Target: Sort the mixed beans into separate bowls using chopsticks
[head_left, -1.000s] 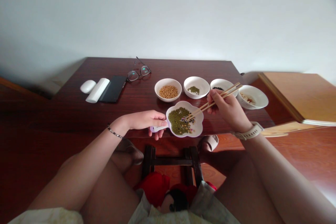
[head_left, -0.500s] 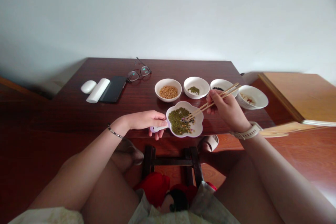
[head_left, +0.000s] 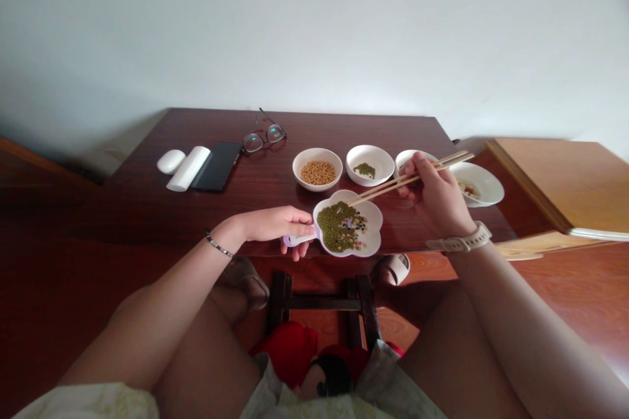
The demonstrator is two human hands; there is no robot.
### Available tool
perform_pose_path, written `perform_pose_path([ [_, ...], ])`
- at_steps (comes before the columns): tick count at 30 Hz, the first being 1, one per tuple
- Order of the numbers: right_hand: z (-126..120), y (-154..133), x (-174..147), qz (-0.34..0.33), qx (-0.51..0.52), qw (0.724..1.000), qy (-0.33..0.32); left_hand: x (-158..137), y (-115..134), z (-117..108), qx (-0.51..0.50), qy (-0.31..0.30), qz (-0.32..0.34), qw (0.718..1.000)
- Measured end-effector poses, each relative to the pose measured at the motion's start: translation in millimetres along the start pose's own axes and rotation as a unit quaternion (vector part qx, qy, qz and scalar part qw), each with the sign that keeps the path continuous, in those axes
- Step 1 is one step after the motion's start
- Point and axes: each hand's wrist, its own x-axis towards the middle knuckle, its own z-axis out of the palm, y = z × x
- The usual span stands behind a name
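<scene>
My left hand (head_left: 287,230) grips the handle of a white, flower-shaped dish with a lilac rim (head_left: 374,229). In the dish lie many green mung beans (head_left: 337,224) and a smaller patch of mixed beans (head_left: 358,226), some dark and some tan. My right hand (head_left: 435,193) holds a pair of wooden chopsticks (head_left: 393,186), their tips over the upper part of the dish near the green beans. Whether the tips pinch a bean is too small to tell. Behind the dish stands a white bowl (head_left: 351,170) with a few mung beans in it.
A bowl of yellow soybeans (head_left: 297,173) stands to the left in the row. Two more white bowls, one partly hidden (head_left: 410,156) and one with pale pieces (head_left: 491,186), stand right. Eyeglasses (head_left: 265,137), a black phone (head_left: 216,167), a white case (head_left: 189,169) and a white rounded object (head_left: 170,162) lie left.
The chopstick tips have moved up from the mixed beans toward the dish's far side. My right hand has shifted slightly right, and the chopsticks lie flatter.
</scene>
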Motion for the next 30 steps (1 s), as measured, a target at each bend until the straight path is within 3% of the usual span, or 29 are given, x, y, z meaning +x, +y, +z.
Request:
perform_pose_path([
  [7,18,1,24,-0.023,0.170,0.984,0.041,-2,2,2,0.009,0.010,0.001,1.000],
  [13,37,19,43,-0.070,0.104,0.989,0.083,-2,1,4,0.024,0.022,0.003,0.999],
  [18,43,29,43,-0.074,0.022,0.994,0.077,-4,0,8,0.032,0.041,0.012,0.999],
  [24,30,27,34,-0.080,0.020,0.994,0.066,-5,-2,11,0.028,0.063,0.016,0.997],
  [30,11,19,13,-0.039,0.043,0.998,0.025,-5,-1,14,0.031,0.076,0.016,0.996],
])
